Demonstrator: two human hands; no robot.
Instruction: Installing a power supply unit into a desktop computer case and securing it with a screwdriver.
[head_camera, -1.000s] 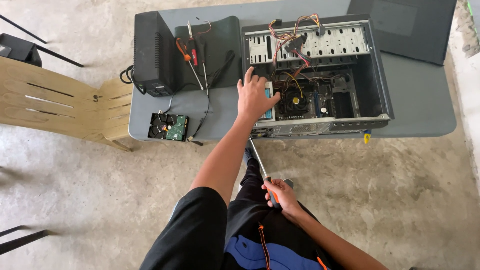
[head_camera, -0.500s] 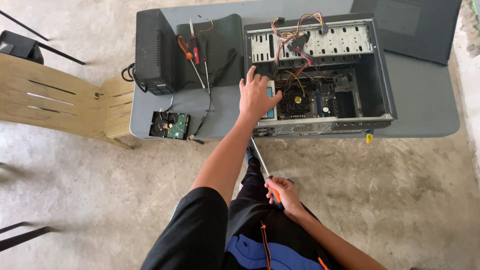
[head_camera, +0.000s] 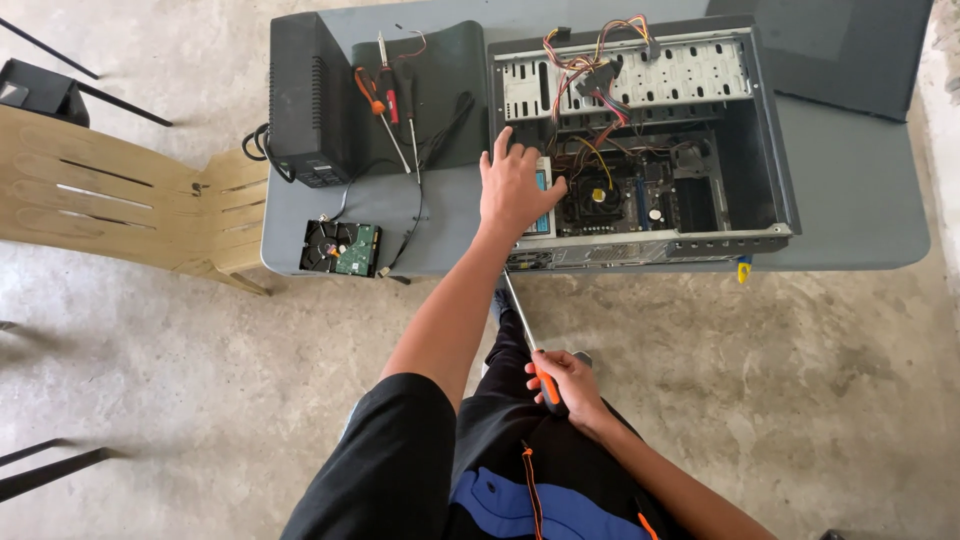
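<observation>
An open computer case lies on a grey table, its boards and coloured cables showing. My left hand rests flat with fingers spread on the case's near left corner, over a light blue part. My right hand is down near my lap, closed around the orange handle of a long screwdriver whose metal shaft points up toward the case's front edge.
A black box unit stands at the table's left, beside several screwdrivers on a dark mat. A bare hard drive lies near the front left edge. A wooden chair stands left; a dark side panel lies at the back right.
My left hand stays on the case's corner. The right hand and screwdriver hold the same place; only the view has shifted a little.
</observation>
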